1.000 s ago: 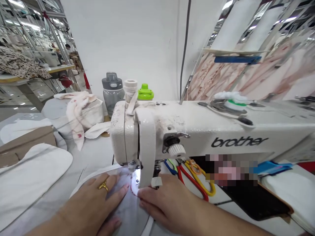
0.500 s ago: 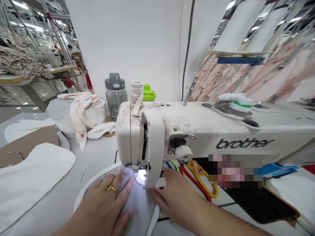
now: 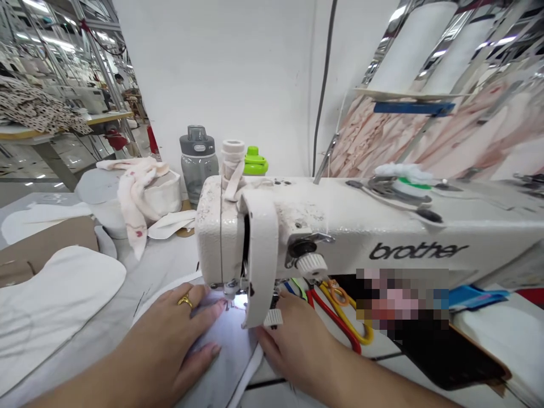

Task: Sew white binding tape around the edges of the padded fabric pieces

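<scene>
A pale grey fabric piece with a white edge (image 3: 246, 371) lies under the needle of a white sewing machine (image 3: 357, 209). My left hand (image 3: 170, 334) rests flat on it, left of the lit needle area, with fingers spread and a gold ring on one finger. Its index fingertip is close to a small reddish mark beside the presser foot (image 3: 232, 303). At the right edge of the fabric is my right hand (image 3: 297, 340), its fingertips hidden behind the machine's white front guard (image 3: 262, 255), so its grip cannot be seen.
Right of my right hand lie red-handled (image 3: 335, 320) and yellow-handled tools (image 3: 352, 323) and a dark phone (image 3: 450, 351). White cut pieces (image 3: 63, 306) and a brown piece (image 3: 51, 243) cover the left side. Behind stand a grey bottle (image 3: 199, 170) and a green-lidded one (image 3: 255, 161).
The fabric has shifted and turned slightly under the needle, its right white edge now farther left. My left hand has slid a little left, with its thumb higher. The view has shifted slightly.
</scene>
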Tool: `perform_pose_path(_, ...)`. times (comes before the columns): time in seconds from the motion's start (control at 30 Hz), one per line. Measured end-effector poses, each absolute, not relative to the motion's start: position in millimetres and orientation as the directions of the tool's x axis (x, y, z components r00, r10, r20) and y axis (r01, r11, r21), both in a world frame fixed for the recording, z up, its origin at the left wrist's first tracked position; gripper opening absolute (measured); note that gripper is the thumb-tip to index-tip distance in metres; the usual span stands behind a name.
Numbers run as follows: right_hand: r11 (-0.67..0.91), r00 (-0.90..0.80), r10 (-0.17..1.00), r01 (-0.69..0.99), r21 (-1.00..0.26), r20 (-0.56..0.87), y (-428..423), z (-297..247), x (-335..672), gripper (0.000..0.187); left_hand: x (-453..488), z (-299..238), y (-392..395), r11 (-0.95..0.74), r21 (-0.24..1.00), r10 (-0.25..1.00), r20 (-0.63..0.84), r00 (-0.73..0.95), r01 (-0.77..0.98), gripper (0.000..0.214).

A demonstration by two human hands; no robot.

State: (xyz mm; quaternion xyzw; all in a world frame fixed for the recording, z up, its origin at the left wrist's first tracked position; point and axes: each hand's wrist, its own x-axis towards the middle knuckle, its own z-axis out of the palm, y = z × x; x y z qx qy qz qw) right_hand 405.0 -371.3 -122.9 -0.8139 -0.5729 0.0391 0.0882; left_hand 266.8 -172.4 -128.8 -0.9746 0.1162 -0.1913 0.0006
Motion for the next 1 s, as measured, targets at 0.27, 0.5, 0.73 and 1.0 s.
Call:
perform_pose_path(0.27,-0.289,0.3,0.954,0.931,-0.224,0.015,-372.9,-119.8,403.0,0.024,258.1,-108.7,-191.4,-0.953,-0.019,-0.302,0.16,0.94,-0.303,0.05)
perform_pose_path(0.5,-0.313,0.32,0.947,0.923,-0.225,-0.008,-371.7,-116.5,402.7,0.023,261.7,-103.0,-197.6,-0.965,-0.025,-0.263,0.11,0.958,-0.262,0.055)
perform_pose_path(0.73,-0.313,0.31,0.95,0.928,-0.202,-0.044,-370.8,-113.9,402.2,0.029,258.1,-108.1,-191.0,-0.953,-0.029,-0.299,0.228,0.927,-0.3,0.05)
perform_pose_path(1.0,-0.3,0.316,0.949,0.909,-0.289,0.009,-375.8,-117.1,402.0,0.029,258.5,-105.8,-194.2,-0.98,-0.015,-0.201,0.119,0.972,-0.201,0.054)
